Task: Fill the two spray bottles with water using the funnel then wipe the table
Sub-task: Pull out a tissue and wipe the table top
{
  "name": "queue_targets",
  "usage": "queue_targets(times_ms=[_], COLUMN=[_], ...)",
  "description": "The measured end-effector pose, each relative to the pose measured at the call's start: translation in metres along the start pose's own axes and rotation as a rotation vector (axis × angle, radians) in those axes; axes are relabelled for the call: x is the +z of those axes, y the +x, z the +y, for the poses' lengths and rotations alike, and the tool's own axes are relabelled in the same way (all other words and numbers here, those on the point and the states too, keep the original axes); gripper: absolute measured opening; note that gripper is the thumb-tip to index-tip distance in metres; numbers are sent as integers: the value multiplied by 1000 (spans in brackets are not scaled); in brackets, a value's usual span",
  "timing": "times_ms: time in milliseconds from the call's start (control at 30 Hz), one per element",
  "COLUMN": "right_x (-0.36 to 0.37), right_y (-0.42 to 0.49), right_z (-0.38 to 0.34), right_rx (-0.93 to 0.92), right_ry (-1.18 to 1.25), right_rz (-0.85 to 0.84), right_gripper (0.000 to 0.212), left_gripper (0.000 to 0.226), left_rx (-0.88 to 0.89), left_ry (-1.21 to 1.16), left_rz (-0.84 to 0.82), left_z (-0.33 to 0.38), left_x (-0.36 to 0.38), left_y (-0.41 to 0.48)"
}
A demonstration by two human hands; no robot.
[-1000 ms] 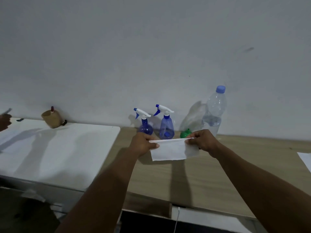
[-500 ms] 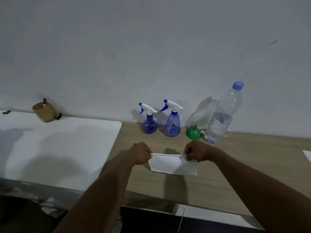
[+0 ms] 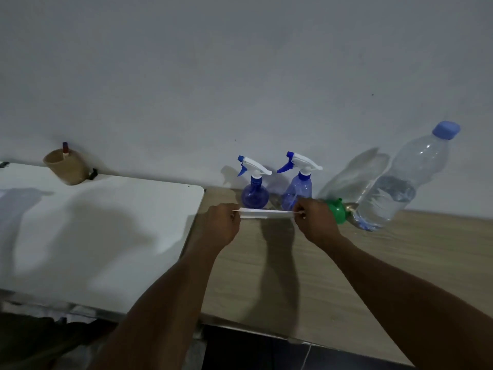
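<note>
Both hands hold a white paper tissue (image 3: pixel 264 213) stretched flat between them, seen edge-on above the wooden table (image 3: pixel 373 276). My left hand (image 3: pixel 222 227) pinches its left end and my right hand (image 3: pixel 314 222) pinches its right end. Behind them, against the wall, stand two blue spray bottles with white triggers: a round one (image 3: pixel 254 194) and a taller one (image 3: pixel 300 186). To their right a green funnel (image 3: pixel 336 210) lies beside a large clear water bottle (image 3: pixel 394 193) with a blue cap, partly filled.
A white table (image 3: pixel 93 231) adjoins the wooden one on the left, with a tan cup (image 3: pixel 66 168) holding a small red-topped item at its back edge. The grey wall runs right behind the bottles. The wooden table's front edge lies near my forearms.
The tissue hung down as a sheet before; now it is turned flat, seen edge-on. Both hands moved away from me toward the spray bottles.
</note>
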State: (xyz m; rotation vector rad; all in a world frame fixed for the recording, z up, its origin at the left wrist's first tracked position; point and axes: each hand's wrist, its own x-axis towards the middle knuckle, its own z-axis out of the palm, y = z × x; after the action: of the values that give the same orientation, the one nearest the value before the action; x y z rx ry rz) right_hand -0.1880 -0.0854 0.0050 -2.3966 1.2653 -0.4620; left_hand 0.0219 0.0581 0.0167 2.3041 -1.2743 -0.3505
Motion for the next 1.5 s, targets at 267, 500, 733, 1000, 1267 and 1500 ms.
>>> queue_targets(times_ms=[267,500,733,1000,1267,1500], right_x=[61,76,126,123,135,122], right_y=[-38,-37,-18,6,21,10], right_z=[37,32,-6,-15,-4,-5], right_rx=[-17,-354,-506,-503,-556,-353], right_ry=[-303,-369,-323,-264,-361,-267], right_rz=[-119,-97,-437,-363,-471,-435], right_gripper=[20,44,74,72,78,78], left_gripper=[50,49,50,60,62,63], left_rx=[74,36,7,-9,-19,-27], left_ry=[154,245,246,190,188,179], left_rz=[-235,-152,-104,-109,-140,-153], left_z=[-30,-50,-69,-67,-67,-62], left_x=[52,64,67,65,63,61], left_y=[-13,-20,-30,-29,-27,-29])
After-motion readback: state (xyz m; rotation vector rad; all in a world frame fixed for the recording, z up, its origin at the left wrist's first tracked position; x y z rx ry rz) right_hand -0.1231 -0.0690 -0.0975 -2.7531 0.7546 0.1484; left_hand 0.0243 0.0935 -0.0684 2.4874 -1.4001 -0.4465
